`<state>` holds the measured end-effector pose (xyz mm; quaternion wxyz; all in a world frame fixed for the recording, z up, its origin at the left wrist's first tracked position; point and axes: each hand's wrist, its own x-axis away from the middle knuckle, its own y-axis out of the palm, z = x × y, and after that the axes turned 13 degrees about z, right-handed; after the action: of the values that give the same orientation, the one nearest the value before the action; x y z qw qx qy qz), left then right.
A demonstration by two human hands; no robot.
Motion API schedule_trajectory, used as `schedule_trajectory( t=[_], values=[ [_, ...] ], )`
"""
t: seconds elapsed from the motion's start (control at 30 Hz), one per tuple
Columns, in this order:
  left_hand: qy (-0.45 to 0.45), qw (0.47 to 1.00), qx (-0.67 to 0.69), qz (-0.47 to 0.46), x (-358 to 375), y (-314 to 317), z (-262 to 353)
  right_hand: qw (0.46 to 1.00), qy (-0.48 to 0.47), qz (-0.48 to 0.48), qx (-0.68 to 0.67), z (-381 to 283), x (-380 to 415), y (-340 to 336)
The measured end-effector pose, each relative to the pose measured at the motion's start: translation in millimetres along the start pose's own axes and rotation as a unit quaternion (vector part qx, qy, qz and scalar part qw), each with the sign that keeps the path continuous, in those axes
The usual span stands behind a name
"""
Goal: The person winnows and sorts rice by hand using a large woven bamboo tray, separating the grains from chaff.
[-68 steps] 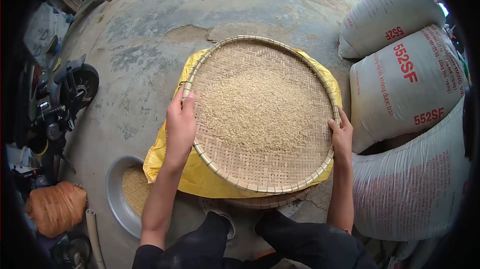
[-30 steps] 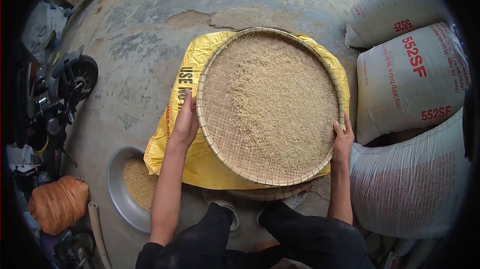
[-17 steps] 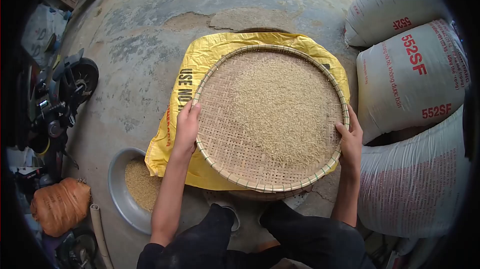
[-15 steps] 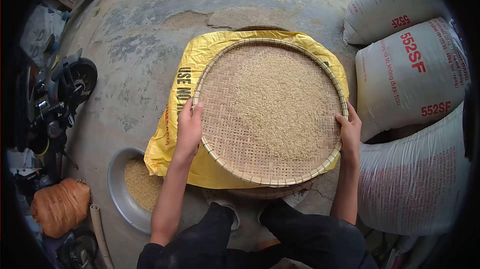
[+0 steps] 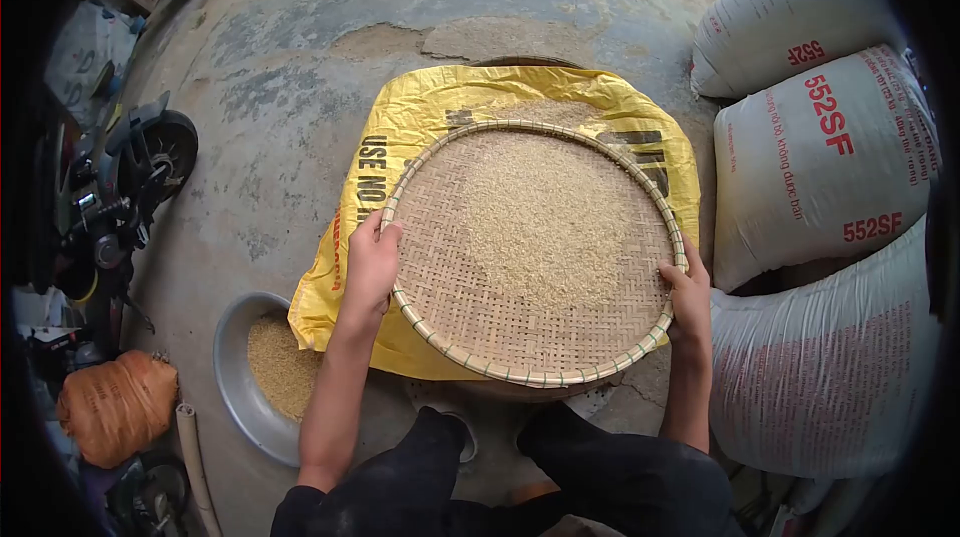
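Observation:
A round woven bamboo tray (image 5: 430, 237) with a bound rim is held up over a yellow sack (image 5: 415, 102). Pale grain (image 5: 545, 222) lies in a broad patch on the tray, right of its middle. My left hand (image 5: 373, 262) grips the rim at the left, thumb on top. At the right my right hand (image 5: 688, 295) is closed round the rim, thumb over its edge. Some husks or grains (image 5: 545, 112) show on the sack beyond the tray's far rim. Most of the sack's middle is hidden under the tray.
A metal basin (image 5: 232, 377) holding brown grain (image 5: 280, 367) is on the floor at lower left. Full white sacks (image 5: 820, 152) are stacked at the right. At the left are a motorbike (image 5: 120, 197), an orange bag (image 5: 118, 407) and a pole (image 5: 195, 467).
The tray has come closer to my body, and both hands have moved with it. More of the yellow sack and the husks on it show at the far side. The grain patch looks more compact.

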<state>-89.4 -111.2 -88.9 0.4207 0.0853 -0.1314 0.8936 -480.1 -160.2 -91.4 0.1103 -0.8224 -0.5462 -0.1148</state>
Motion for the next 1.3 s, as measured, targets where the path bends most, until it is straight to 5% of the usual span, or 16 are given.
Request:
schedule_trajectory(
  t=[0.07, 0.1, 0.17, 0.27, 0.33, 0.6, 0.73, 0.8, 0.87, 1.07, 1.3],
  values=[
    [0.020, 1.000, -0.016, -0.009, 0, 1, 6, 0.999, 0.032, -0.010, 0.009, -8, 4, -2],
    [0.022, 1.000, -0.016, -0.010, 7, 3, 15, 0.998, -0.050, 0.008, -0.024, -13, 11, 1],
    [0.215, 0.975, 0.016, 0.049, 27, 5, 36, 0.974, -0.199, 0.053, -0.094, -26, 26, 12],
    [0.232, 0.961, -0.084, 0.122, 42, 12, 44, 0.985, -0.158, 0.065, -0.027, -13, 12, 5],
    [0.141, 0.986, -0.090, 0.020, 19, 10, 15, 0.996, -0.052, 0.040, 0.063, 20, -20, -13],
    [0.145, 0.988, -0.040, 0.020, -2, 23, -15, 0.993, -0.085, 0.049, 0.068, 20, -12, -5],
    [0.113, 0.993, -0.014, 0.039, 26, 11, 22, 0.993, -0.100, 0.059, -0.030, 18, 1, -3],
    [0.195, 0.980, -0.027, 0.035, 22, -4, 21, 0.994, -0.080, 0.059, -0.052, 16, -4, -7],
    [0.052, 0.998, 0.034, -0.014, 32, -17, 52, 0.986, -0.090, 0.078, -0.120, 24, -18, -6],
    [0.061, 0.996, 0.053, 0.035, 14, -26, 44, 0.990, -0.086, 0.045, -0.100, 27, -20, 0],
    [-0.018, 0.990, 0.121, -0.076, 13, -23, 41, 0.991, -0.061, 0.035, -0.113, 26, -32, 2]
  ],
)
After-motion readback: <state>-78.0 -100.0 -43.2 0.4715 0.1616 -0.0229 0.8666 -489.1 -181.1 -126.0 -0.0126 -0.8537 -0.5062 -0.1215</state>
